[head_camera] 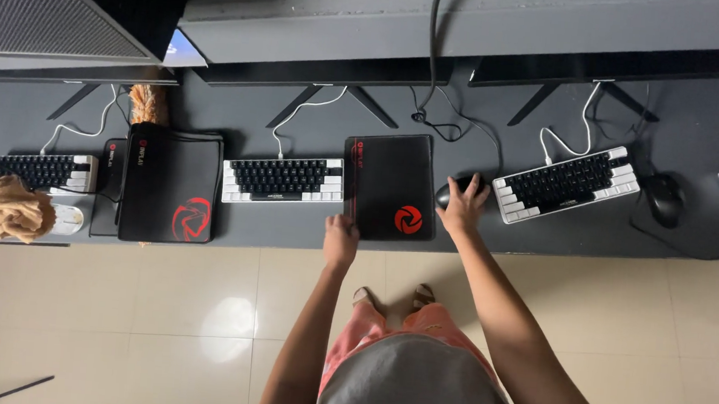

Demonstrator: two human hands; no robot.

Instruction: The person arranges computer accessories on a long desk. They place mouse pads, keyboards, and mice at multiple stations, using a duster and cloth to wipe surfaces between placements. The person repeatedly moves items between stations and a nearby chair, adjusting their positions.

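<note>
Covering black mouse (455,186), right hand (464,208) half hides it; left hand (340,236) pinches mousepad (390,183) edge.

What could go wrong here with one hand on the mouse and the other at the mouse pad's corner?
1. The right hand covers the black mouse, whose cable loops back across the desk; moving it may snag or tug that cable.
2. The left hand is at the mouse pad corner near the desk edge; a pull might slide it off.

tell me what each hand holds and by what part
Right hand grips the black mouse from above; left hand pinches the mousepad at its near-left corner.
</note>
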